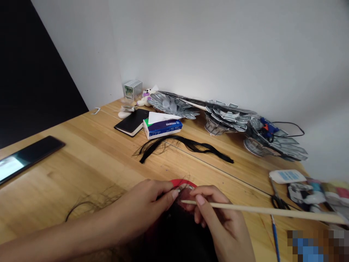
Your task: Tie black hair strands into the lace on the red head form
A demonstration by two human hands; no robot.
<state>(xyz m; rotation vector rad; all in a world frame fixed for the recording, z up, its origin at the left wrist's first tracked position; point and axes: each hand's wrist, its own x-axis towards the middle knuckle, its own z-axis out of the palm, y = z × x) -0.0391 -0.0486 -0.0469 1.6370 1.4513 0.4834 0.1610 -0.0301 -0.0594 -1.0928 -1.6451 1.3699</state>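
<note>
My right hand point(218, 214) pinches a long pale wooden stick point(251, 209) between thumb and fingers. Its tapered tip points left, close to a red-edged piece point(183, 182) with dark strands of hair on it. Thumb and forefinger of my left hand point(155, 198) close on the rim of that piece. A large black mass point(177, 233), perhaps hair or cloth, fills the space below and between both hands. Loose fine hairs point(92, 202) spread over the table left of my left wrist. Exactly what lies between my left fingertips is too small to make out.
A black hair bundle point(191, 143) lies beyond my hands, near a tissue pack point(163, 128) and black notebook point(132, 123). A phone point(29, 158) is at left. Grey paper models point(226, 118) line the wall. At right are scissors point(278, 198) and a blue brush point(275, 236).
</note>
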